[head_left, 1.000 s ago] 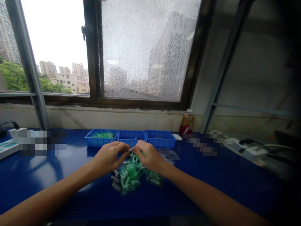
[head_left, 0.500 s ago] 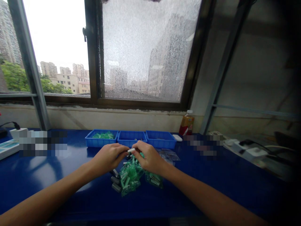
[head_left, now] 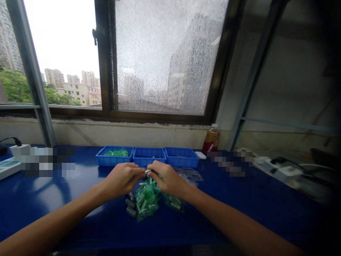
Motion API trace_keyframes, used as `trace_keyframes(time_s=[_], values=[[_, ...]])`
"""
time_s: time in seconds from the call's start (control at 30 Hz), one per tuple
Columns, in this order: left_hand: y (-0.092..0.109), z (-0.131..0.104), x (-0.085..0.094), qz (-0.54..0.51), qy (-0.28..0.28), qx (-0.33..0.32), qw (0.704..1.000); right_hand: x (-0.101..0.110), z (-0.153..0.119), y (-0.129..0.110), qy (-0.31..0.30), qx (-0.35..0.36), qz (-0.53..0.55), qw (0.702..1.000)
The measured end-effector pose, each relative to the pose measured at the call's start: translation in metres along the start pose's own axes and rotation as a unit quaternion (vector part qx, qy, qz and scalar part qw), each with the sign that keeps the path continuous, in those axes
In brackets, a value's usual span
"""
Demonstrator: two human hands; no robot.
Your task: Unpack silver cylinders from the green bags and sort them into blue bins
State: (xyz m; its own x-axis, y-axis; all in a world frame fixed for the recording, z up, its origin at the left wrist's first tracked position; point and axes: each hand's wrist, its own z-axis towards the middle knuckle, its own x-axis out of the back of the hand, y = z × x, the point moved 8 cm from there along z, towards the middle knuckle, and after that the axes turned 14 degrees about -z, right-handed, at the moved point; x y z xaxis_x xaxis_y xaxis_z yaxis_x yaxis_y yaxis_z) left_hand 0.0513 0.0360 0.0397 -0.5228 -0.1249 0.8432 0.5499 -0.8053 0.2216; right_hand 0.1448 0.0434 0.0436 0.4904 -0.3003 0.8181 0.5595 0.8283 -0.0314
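Note:
My left hand [head_left: 124, 179] and my right hand [head_left: 163, 177] meet over the table, fingertips pinched together. Between them is a small white-and-grey cylindrical piece [head_left: 147, 172]; the fingers cover most of it. Right below lies a heap of green plastic bags [head_left: 147, 199] with pale slim pieces inside. Several dark grey cylindrical pieces [head_left: 130, 211] rest at the heap's left side. A second green bag [head_left: 174, 203] lies under my right wrist. Partly behind my right hand are clear flat plastic bags [head_left: 190, 175].
Three blue bins stand in a row behind my hands: the left bin [head_left: 99, 160] holds green plastic, the middle bin [head_left: 137, 161] a few small parts, and the right bin [head_left: 183, 163] is beside them. A drink bottle [head_left: 211, 139], a white case [head_left: 200, 155] and power strips [head_left: 285, 173] sit further right.
The white piece showed more of its length before; now the fingers of both hands are closer together and cover more of it. The rest looks the same.

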Motion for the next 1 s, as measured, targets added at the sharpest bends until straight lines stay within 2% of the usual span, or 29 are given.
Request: trace_keyframes(time_s=[0.17, 0.37, 0.63, 1.0], values=[[0.004, 0.0, 0.004, 0.012, 0.009, -0.007, 1.0, 0.001, 0.0, 0.0, 0.004, 0.0, -0.003, 1.0], [-0.002, 0.001, 0.007, -0.07, 0.017, 0.027, 0.997, 0.003, 0.001, -0.005, -0.007, 0.006, 0.033, 0.999], [0.006, 0.0, 0.02, -0.09, 0.083, 0.012, 0.992, 0.006, 0.002, 0.009, 0.02, -0.075, 0.08, 0.994], [0.007, 0.002, 0.013, -0.049, 0.051, -0.037, 0.997, -0.004, 0.0, 0.012, -0.024, -0.091, 0.093, 0.991]])
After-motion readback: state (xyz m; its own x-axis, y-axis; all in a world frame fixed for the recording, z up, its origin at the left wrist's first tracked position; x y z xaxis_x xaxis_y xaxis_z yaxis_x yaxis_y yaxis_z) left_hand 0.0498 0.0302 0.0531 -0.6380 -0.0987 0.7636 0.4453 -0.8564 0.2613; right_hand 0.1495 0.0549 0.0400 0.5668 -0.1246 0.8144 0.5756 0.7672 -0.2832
